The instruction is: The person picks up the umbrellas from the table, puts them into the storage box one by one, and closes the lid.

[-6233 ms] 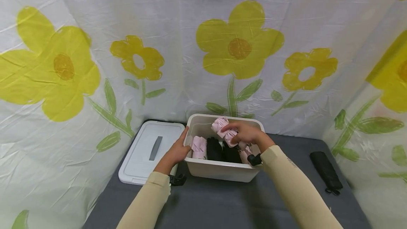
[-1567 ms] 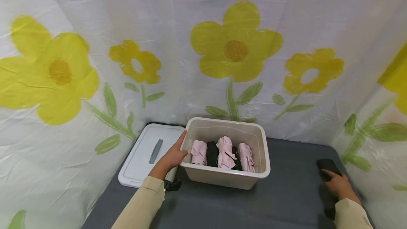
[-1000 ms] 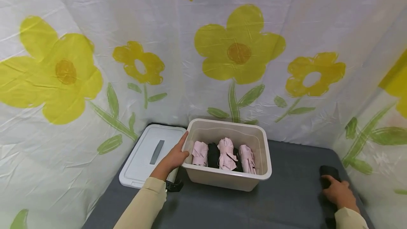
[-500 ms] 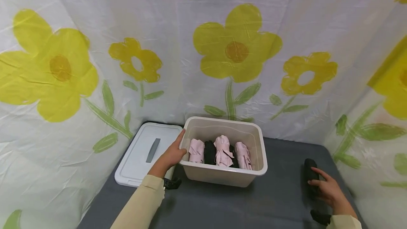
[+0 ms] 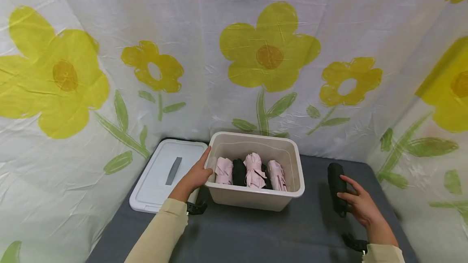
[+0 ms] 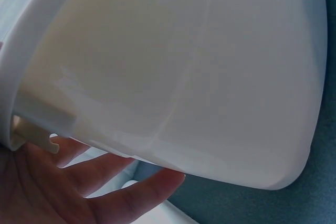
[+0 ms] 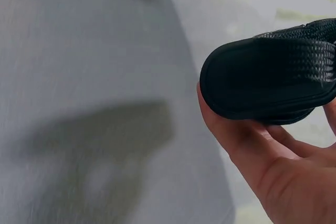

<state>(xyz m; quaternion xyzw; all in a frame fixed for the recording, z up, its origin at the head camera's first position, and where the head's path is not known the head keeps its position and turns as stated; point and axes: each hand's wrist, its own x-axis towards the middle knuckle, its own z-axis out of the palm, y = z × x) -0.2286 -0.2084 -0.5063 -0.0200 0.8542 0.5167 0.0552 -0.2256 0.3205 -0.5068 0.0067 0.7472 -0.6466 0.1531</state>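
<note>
A folded black umbrella (image 5: 337,190) is held in my right hand (image 5: 360,204), raised over the table's right side. The right wrist view shows one flat end of the umbrella (image 7: 262,80) with a woven strap, and the fingers around its side. My left hand (image 5: 193,177) rests at the left rim of a beige plastic bin (image 5: 252,198). In the left wrist view its straight, spread fingers touch the bin's outer wall (image 6: 184,77). Inside the bin, rolled pink umbrellas (image 5: 254,169) stand among black ones (image 5: 239,172), side by side; the black one on the right is partly hidden.
A white lid (image 5: 157,190) with a grey handle lies left of the bin, partly behind my left hand. The dark grey table (image 5: 256,234) runs back to a white curtain (image 5: 197,104) printed with yellow flowers.
The pink umbrella held earlier now lies in the bin. My right hand has since picked up the black umbrella from the table's right side and moved it left. My left hand stays at the rim.
</note>
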